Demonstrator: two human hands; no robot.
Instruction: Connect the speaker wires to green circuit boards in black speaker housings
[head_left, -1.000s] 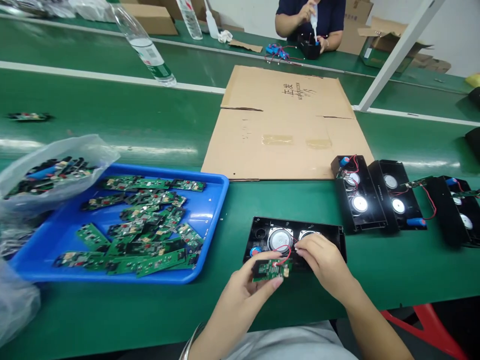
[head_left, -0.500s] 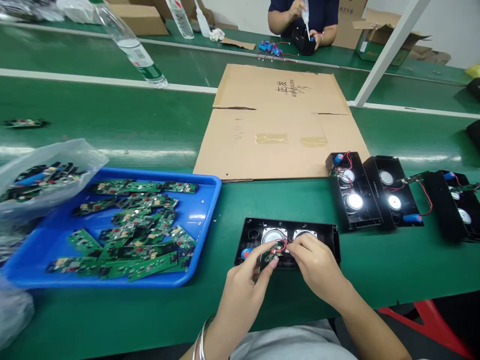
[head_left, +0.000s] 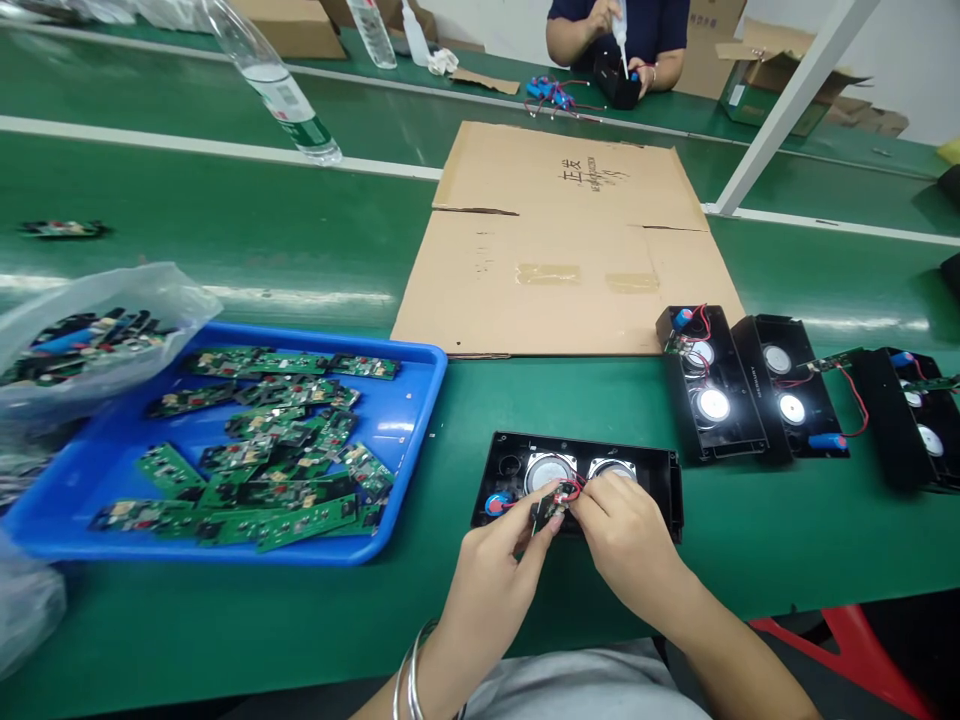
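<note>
**Both hands pinching a board over the speaker shell**

The left hand (head_left: 491, 560) and right hand (head_left: 626, 535) are meeting fingertip to fingertip, both closing on a small board (head_left: 547, 510) with red wires (head_left: 570, 490). It is sitting over the near edge of the black shell (head_left: 660, 475), just beyond the knuckles. Left of the hands, a blue tray (head_left: 420, 400) is holding more boards; right, finished shells (head_left: 712, 390) are lying.

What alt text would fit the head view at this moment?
Left hand and right hand pinch a small circuit board with red wires over an open black speaker housing on a green bench. A blue tray of boards lies left; more housings stand right.
</note>
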